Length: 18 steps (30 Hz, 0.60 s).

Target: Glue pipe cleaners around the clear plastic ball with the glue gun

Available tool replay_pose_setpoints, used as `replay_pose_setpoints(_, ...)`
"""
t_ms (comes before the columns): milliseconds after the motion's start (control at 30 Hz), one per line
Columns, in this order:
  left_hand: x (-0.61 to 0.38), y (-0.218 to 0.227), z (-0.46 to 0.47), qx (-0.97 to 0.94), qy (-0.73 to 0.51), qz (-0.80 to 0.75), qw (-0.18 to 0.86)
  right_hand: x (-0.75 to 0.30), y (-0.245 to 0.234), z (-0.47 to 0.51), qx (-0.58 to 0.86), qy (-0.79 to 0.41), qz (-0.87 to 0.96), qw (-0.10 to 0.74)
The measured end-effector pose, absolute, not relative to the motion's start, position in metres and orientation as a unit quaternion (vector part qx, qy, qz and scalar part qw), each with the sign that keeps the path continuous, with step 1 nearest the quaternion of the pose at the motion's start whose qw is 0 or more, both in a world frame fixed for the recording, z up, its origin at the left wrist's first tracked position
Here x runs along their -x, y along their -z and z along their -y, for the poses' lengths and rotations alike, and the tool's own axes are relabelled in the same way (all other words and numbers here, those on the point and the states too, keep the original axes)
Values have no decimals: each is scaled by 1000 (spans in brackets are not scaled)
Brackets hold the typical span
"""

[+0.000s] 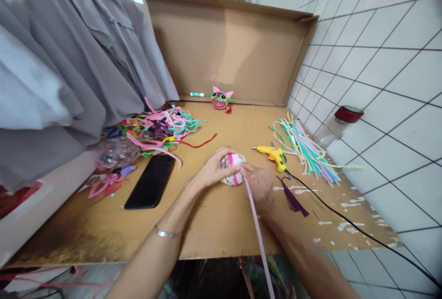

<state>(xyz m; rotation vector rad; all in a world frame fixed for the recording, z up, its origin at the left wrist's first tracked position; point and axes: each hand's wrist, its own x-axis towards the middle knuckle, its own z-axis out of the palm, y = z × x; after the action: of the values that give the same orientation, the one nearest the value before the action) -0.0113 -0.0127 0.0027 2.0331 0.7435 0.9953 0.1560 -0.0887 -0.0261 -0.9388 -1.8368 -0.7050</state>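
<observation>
Near the middle of the table lies a small round piece (232, 161), pale and mottled with pink and white strips across it. My left hand (216, 167) curls round its left side, thumb pressed on the top. At its right edge, my right hand (258, 184) pinches a pale pink pipe cleaner (256, 218), whose long free end hangs down past the table's front edge. Where the pipe cleaner meets the round piece is partly hidden by my fingers.
A yellow glue gun (274, 155) with a black cord lies right, near a purple tassel (293, 200) and a pipe cleaner bundle (307, 147). Left are a black phone (151, 181) and a tangled pipe cleaner pile (165, 124). A decorated animal head (220, 98) sits by the cardboard (221, 50).
</observation>
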Motion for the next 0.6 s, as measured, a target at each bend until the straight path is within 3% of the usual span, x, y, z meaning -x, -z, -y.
replay_pose_setpoints(600,13,-2,9,-813,-386,-252,354,-156,28,86,365,296,747,470)
